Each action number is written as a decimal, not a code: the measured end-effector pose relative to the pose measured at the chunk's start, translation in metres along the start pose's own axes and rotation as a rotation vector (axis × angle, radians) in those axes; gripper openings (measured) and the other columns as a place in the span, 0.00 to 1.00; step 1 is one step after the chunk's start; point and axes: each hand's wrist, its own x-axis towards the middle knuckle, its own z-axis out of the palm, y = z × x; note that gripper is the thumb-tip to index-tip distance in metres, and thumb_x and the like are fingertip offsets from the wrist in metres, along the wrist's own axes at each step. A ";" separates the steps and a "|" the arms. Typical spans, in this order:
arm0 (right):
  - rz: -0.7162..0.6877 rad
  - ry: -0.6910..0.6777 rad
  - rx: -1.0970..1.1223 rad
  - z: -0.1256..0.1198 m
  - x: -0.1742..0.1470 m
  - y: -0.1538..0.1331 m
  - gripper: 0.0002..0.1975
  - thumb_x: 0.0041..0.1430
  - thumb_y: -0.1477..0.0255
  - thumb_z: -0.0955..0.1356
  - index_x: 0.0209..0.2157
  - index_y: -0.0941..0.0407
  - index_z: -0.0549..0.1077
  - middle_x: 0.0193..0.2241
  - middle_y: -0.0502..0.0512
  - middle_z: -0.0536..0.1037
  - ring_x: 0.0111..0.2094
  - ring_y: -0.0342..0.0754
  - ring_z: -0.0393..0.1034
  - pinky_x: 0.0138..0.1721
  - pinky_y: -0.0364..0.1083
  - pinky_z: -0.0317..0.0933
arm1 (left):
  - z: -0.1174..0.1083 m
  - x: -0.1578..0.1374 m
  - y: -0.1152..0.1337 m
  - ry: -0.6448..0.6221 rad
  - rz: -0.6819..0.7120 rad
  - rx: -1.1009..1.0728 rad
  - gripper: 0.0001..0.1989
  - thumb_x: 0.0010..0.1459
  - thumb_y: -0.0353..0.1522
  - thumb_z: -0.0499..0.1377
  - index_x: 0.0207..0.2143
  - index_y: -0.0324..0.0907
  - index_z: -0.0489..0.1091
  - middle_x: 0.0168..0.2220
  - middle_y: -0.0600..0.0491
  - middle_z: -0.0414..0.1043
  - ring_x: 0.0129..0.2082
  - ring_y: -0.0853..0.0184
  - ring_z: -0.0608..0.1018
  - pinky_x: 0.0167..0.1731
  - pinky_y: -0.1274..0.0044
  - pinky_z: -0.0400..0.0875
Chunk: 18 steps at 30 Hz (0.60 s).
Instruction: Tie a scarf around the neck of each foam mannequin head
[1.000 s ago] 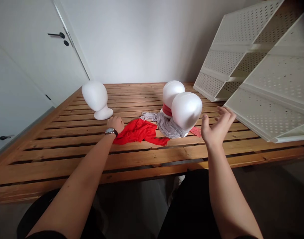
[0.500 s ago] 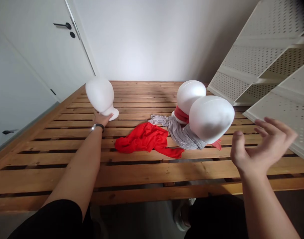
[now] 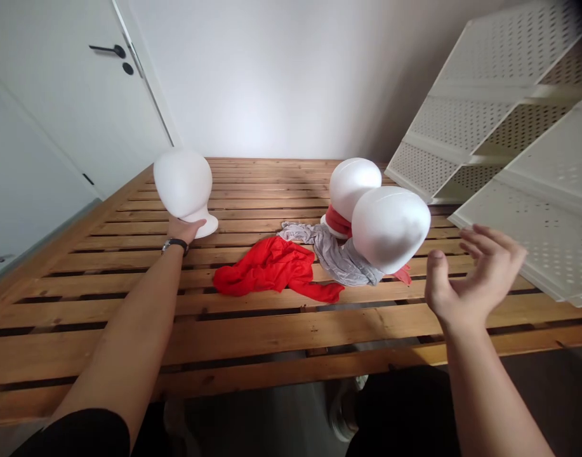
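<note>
My left hand (image 3: 185, 229) is closed around the neck of a white mannequin head (image 3: 183, 181), whose base stands on the slatted wooden surface (image 3: 271, 327). My right hand (image 3: 478, 273) is raised over the right side with fingers apart, holding nothing. Nearest to it is another white mannequin head (image 3: 390, 225) with a grey scarf (image 3: 343, 257) around its neck. Just behind stands a third white mannequin head (image 3: 353, 184), a dark red scarf (image 3: 337, 222) around its neck. A bright red cloth (image 3: 271, 266) lies crumpled between my hands.
White perforated panels (image 3: 462, 127) lean at the right. A white wall (image 3: 262, 76) rises behind the slats, and a white door with a black handle (image 3: 112, 51) is at the left. Gaps run between the slats.
The whole view has shifted slightly, so the scene sits further left. My right hand has moved a little leftward toward the nearer scarfed head. My left hand keeps its grip.
</note>
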 end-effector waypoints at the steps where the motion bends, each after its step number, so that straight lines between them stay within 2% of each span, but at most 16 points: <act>1: -0.007 -0.004 0.008 0.000 0.000 0.001 0.28 0.62 0.63 0.71 0.63 0.46 0.68 0.59 0.62 0.70 0.63 0.70 0.64 0.54 0.72 0.69 | -0.008 -0.007 0.004 0.000 0.009 -0.017 0.51 0.43 0.42 0.76 0.66 0.31 0.63 0.66 0.38 0.70 0.63 0.51 0.74 0.65 0.63 0.69; 4: 0.006 0.022 0.046 0.000 -0.002 0.003 0.25 0.64 0.65 0.69 0.62 0.49 0.68 0.59 0.64 0.70 0.62 0.69 0.64 0.56 0.72 0.66 | -0.034 -0.037 0.020 -0.028 0.048 -0.058 0.42 0.46 0.42 0.75 0.59 0.29 0.70 0.62 0.38 0.74 0.60 0.50 0.77 0.63 0.62 0.72; 6: -0.004 0.057 0.064 0.000 -0.003 0.004 0.24 0.64 0.66 0.69 0.61 0.52 0.68 0.58 0.65 0.70 0.62 0.69 0.65 0.57 0.73 0.65 | -0.054 -0.068 0.032 -0.037 0.084 -0.098 0.36 0.48 0.43 0.74 0.54 0.31 0.75 0.58 0.39 0.77 0.58 0.50 0.78 0.62 0.62 0.73; 10: -0.015 0.079 0.085 0.004 -0.006 -0.002 0.26 0.62 0.67 0.70 0.60 0.54 0.68 0.57 0.66 0.71 0.61 0.67 0.65 0.58 0.70 0.65 | -0.084 -0.161 0.048 -0.047 0.154 -0.185 0.32 0.50 0.43 0.73 0.54 0.38 0.76 0.58 0.44 0.78 0.61 0.50 0.77 0.65 0.62 0.70; 12: -0.021 0.062 0.108 0.007 -0.008 -0.009 0.26 0.62 0.67 0.70 0.60 0.55 0.68 0.57 0.67 0.70 0.62 0.67 0.65 0.59 0.69 0.64 | -0.088 -0.221 0.050 -0.102 0.146 -0.160 0.33 0.53 0.46 0.70 0.58 0.40 0.74 0.58 0.44 0.78 0.63 0.49 0.75 0.66 0.61 0.68; 15: -0.007 -0.006 0.150 0.013 -0.012 -0.020 0.24 0.63 0.65 0.69 0.59 0.57 0.68 0.58 0.69 0.69 0.63 0.66 0.63 0.62 0.69 0.62 | -0.082 -0.307 0.045 -0.159 0.106 -0.113 0.40 0.54 0.44 0.70 0.66 0.44 0.66 0.60 0.43 0.76 0.67 0.49 0.71 0.67 0.61 0.66; 18: 0.025 -0.076 0.173 0.019 -0.017 -0.026 0.22 0.64 0.64 0.68 0.57 0.57 0.70 0.58 0.69 0.68 0.64 0.64 0.63 0.64 0.67 0.61 | -0.066 -0.366 0.037 -0.227 0.131 -0.033 0.43 0.55 0.43 0.69 0.70 0.53 0.59 0.62 0.46 0.73 0.70 0.52 0.68 0.69 0.60 0.63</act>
